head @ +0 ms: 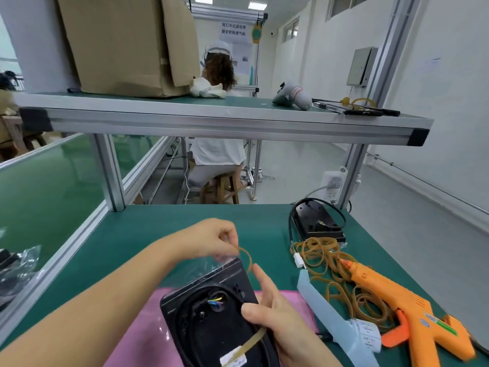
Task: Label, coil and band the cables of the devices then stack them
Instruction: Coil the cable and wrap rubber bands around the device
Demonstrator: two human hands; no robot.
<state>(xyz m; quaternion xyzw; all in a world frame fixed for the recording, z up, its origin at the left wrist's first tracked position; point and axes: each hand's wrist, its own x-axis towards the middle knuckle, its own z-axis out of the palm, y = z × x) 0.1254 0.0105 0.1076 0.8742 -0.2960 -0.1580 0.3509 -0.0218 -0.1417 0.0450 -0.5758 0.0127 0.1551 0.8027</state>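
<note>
Band of tan rubber (pixel 247 258) is pinched by left hand (pixel 211 241); right hand (pixel 280 324) grips black device (pixel 232 279).

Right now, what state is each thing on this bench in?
black device, back up, cable coiled on it.
rubber band, stretched between both grips.
left grip, pinches the rubber band.
right grip, holds the black device.
second device, lying flat, cable loose around it.
spare rubber bands, loose heap.
glue gun, lying on its side.

Pinching a rubber band (pixel 247 256) with left hand (pixel 211 239) above a black device (pixel 211 321); gripping its right edge with right hand (pixel 280 319), over pink sheet (pixel 140 335).
</note>
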